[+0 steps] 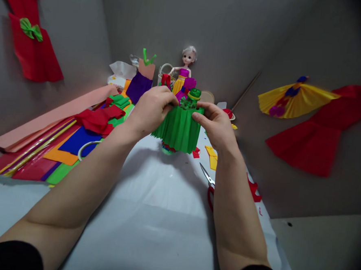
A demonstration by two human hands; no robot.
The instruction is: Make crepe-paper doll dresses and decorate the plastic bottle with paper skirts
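Note:
A pleated green crepe paper strip point(182, 129) hangs like a skirt around a green bottle point(194, 96), whose neck carries a yellow-green ring. My left hand point(153, 109) pinches the paper's upper edge on the left side. On the right, my right hand point(216, 123) has its thumb in front of the top edge and its fingers behind, closed on the same paper. The lower part of the bottle stands on the white table, with small coloured bits at its base. Most of the bottle's body is hidden by the paper.
Scissors point(207, 176) with red handles lie beside my right forearm. Coloured paper sheets point(72, 142) and a tape roll point(88, 147) spread at left. Behind the bottle stands a doll point(187, 66). Red paper dresses point(35, 40) and a yellow fan-shaped piece point(292, 101) hang on the walls.

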